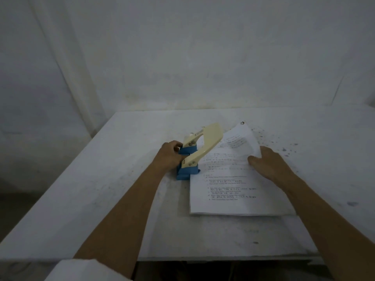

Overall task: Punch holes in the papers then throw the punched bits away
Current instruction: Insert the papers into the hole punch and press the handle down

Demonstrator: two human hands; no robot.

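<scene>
A hole punch [197, 151] with a blue base and a cream lever stands on the white table [101, 199], its lever raised. My left hand [169, 157] grips the punch's blue base from the left. A stack of printed papers [229, 185] lies to the right of the punch, with its left edge at the punch's slot. My right hand [267, 165] rests on the stack's upper right part, thumb on the sheet, where the top corner curls up.
Dark specks [284, 149] are scattered on the table beyond my right hand. A white cloth backdrop [182, 57] hangs behind the table. The table's near edge [223, 258] runs just below my forearms.
</scene>
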